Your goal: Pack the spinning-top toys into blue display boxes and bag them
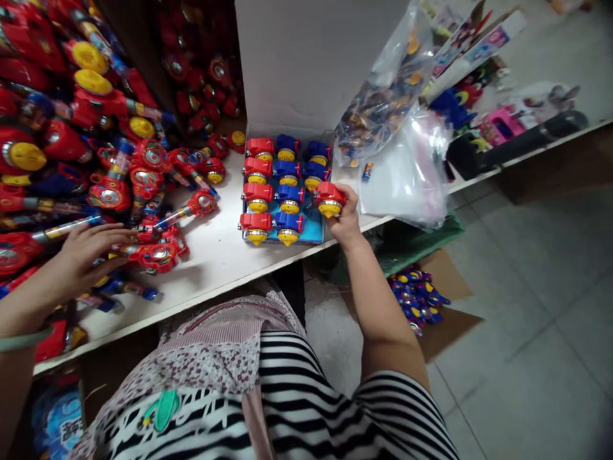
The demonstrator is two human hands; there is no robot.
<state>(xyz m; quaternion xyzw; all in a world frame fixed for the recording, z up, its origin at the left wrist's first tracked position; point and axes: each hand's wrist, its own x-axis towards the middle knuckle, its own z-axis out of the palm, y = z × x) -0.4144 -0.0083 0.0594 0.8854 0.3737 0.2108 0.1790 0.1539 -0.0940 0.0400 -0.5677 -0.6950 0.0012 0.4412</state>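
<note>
My right hand [345,217] is closed around a red spinning-top toy [329,198] with a yellow pointed tip. It holds the toy over the front right corner of an open display box [313,231]. Inside, red tops [257,197] fill the left column, and blue ones [289,198] stand in the middle and at the back right. On the left, my left hand [90,252] reaches over a heap of red toys with clear tubes attached. Its fingers are stretched out and loosely spread, touching the tube end of one red toy [156,255].
The toy heap [115,160] covers the table's left side. A box's white raised lid [292,64] stands behind the tops. Right of it lie a bag of small parts [383,108] and clear plastic bags [407,172]. A carton of blue toys [416,297] sits on the floor.
</note>
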